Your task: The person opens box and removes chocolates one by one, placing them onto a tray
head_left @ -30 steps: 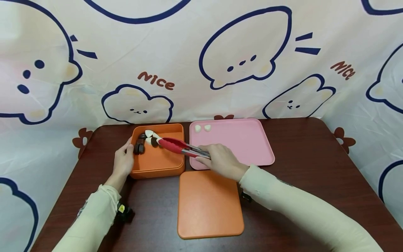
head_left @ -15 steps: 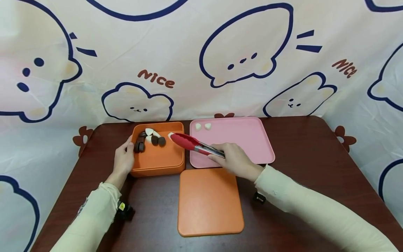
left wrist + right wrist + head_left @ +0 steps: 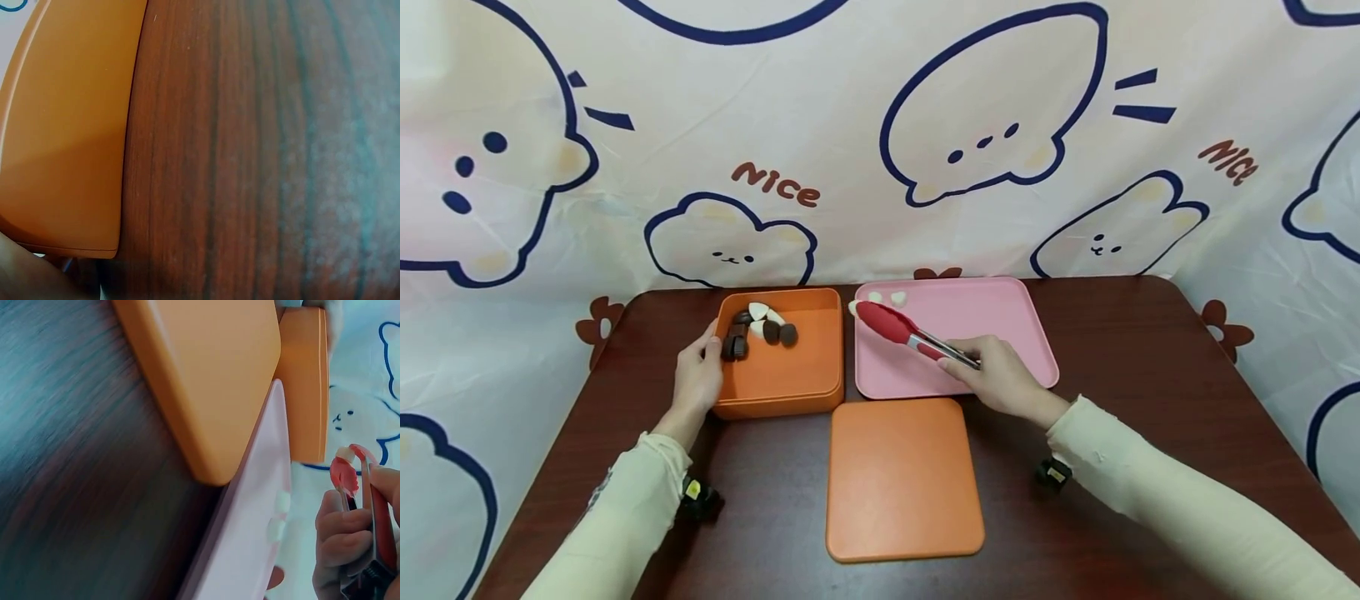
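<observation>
My right hand (image 3: 1002,377) grips red-tipped metal tongs (image 3: 887,322) over the left part of the pink tray (image 3: 970,333). A white piece (image 3: 344,454) is pinched between the tong tips in the right wrist view. Two white pieces (image 3: 898,297) lie at the tray's back left corner. My left hand (image 3: 698,377) holds the left wall of the orange box (image 3: 778,406), thumb at the rim. Inside the box, dark brown pieces (image 3: 787,334) and white pieces (image 3: 758,310) are gathered toward the back left.
An orange lid (image 3: 905,479) lies flat on the dark wooden table (image 3: 760,500), in front of the tray. A patterned cloth (image 3: 850,125) hangs behind and at both sides of the table.
The tongs, in my right hand, have moved right from over the box to the tray's left side, with a white piece in the tips. My left hand has stayed at the box.
</observation>
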`<state>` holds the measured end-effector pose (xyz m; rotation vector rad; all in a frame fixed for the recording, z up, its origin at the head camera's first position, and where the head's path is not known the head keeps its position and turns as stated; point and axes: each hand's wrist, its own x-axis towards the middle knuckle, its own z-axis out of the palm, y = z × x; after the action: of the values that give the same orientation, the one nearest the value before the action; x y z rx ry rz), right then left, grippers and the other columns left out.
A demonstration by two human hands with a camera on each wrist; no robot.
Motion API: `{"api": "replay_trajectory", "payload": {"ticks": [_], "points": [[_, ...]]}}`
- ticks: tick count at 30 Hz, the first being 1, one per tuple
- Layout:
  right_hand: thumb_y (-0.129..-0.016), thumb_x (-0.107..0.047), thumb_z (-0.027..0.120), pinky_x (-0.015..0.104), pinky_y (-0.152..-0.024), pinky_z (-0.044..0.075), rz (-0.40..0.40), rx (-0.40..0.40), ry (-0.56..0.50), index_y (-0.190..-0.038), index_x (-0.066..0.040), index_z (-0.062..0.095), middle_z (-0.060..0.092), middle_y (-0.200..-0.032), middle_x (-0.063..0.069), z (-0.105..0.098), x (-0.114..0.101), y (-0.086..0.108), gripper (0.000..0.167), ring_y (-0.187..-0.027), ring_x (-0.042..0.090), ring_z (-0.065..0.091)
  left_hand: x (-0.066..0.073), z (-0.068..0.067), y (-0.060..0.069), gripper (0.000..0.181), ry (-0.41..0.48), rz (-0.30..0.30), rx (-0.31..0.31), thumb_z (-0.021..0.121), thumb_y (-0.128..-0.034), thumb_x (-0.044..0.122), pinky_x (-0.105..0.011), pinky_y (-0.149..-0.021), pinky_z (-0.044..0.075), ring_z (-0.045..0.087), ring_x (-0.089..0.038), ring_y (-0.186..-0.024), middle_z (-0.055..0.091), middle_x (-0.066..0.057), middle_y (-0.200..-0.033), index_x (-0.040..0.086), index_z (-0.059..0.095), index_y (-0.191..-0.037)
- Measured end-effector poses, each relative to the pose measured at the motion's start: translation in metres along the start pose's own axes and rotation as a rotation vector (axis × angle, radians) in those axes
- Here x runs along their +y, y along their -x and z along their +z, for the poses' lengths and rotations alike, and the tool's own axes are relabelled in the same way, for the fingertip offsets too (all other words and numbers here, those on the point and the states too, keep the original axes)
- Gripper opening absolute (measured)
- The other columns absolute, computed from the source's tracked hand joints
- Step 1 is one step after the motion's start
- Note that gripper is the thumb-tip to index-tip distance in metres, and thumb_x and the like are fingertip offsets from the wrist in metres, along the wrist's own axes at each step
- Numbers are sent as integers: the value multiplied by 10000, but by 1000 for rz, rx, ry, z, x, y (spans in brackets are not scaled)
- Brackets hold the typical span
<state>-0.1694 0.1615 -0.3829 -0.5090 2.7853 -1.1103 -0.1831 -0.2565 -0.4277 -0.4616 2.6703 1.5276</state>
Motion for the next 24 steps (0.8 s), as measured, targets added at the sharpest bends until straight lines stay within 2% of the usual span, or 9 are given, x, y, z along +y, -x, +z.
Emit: {"api": "replay_trajectory", "payload": {"ticks": [7,15,18,24], "points": [[-988,-232,670,213,-458,327,58,-11,-45,-1157,-95,752,599,-715,19,-8,20,3,233,-540,117,419,-1,1,1,502,5,10,1,229,-1121,329,-547,-1262,208,194,-318,-1560,224,-75,-1678,245,212,-1616],[-1008,-192,634,217,-442,303,61,13,-58,-1051,-2,744,600,-688,81,-22,38,1,224,-502,58,372,0,2,1,504,16,13,-2,238,-1121,346,-559,-1253,223,199,-323,-1559,217,-63,-1682,255,213,-1616],[-1021,-185,611,215,-436,276,65,4,-80,-1017,22,732,593,-686,145,-27,43,-1,240,-478,51,343,0,2,0,507,11,12,-4,237,-1121,347,-552,-1258,214,188,-315,-1563,212,-53,-1683,248,208,-1618],[-1033,-242,594,217,-435,313,167,-32,-95,-1161,11,720,642,-774,211,-32,49,-7,311,-481,86,401,-1,1,1,503,4,4,7,231,-1121,343,-552,-1264,196,181,-317,-1566,219,-64,-1680,257,214,-1617]]}}
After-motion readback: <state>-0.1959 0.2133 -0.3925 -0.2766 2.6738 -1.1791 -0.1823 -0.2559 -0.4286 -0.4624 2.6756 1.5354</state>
